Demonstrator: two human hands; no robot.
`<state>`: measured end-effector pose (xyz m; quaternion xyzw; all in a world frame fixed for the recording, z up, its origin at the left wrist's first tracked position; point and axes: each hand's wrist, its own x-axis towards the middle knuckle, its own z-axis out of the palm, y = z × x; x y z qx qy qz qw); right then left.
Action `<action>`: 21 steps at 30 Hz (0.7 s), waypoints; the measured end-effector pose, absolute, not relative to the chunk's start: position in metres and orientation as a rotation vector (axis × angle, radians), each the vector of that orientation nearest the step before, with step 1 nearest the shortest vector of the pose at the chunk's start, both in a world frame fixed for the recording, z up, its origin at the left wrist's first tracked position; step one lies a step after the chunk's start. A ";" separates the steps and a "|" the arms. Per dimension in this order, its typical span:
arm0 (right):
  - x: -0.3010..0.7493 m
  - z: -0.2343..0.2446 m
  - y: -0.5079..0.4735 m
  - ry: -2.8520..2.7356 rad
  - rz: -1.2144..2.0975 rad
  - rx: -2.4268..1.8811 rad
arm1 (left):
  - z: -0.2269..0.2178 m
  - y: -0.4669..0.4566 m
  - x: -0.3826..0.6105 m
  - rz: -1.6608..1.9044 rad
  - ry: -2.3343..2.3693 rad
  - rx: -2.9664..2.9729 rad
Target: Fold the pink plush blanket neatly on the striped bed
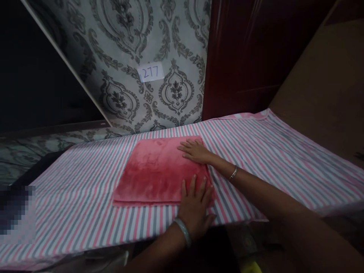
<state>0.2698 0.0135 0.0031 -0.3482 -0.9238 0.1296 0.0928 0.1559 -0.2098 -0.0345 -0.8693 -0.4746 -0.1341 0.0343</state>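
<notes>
A pink-red plush cloth (pixel 150 170) lies flat as a neat rectangle, its near edge showing stacked layers. My left hand (pixel 195 206), with a pale bangle at the wrist, rests on its near right corner, fingers spread. Farther back, my right hand (pixel 196 151) lies flat near the far right corner, fingers stretched toward the left; a thin silver bracelet circles that wrist. Neither hand grips the cloth. Beneath it spreads a pink, grey and white striped cover (pixel 244 151).
Patterned wallpaper (pixel 176 91) with a paper label (pixel 150 72) reading 277 stands behind. A dark screen (pixel 42 76) rises at the left, a dark red panel (pixel 241 57) at the back right. Something yellow (pixel 251 266) shows below the striped cover's front edge.
</notes>
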 end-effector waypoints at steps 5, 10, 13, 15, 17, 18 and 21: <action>0.269 -0.006 0.047 -2.751 0.415 -1.037 | -0.055 -0.213 0.151 -0.284 -1.452 -2.682; 0.262 -0.008 0.072 -2.724 0.559 -1.158 | -0.051 -0.218 0.149 -0.280 -1.410 -2.647; 0.261 -0.007 0.073 -2.711 0.558 -1.210 | -0.049 -0.217 0.151 -0.330 -1.401 -2.639; 0.262 -0.006 0.072 -2.708 0.542 -1.206 | -0.050 -0.216 0.153 -0.356 -1.389 -2.670; 0.264 -0.002 0.069 -2.721 0.536 -1.226 | -0.053 -0.216 0.155 -0.381 -1.371 -2.707; 0.265 0.000 0.068 -2.722 0.527 -1.254 | -0.054 -0.217 0.156 -0.399 -1.357 -2.721; 0.260 0.010 0.058 -2.680 0.408 -1.355 | -0.053 -0.222 0.152 -0.449 -1.262 -2.751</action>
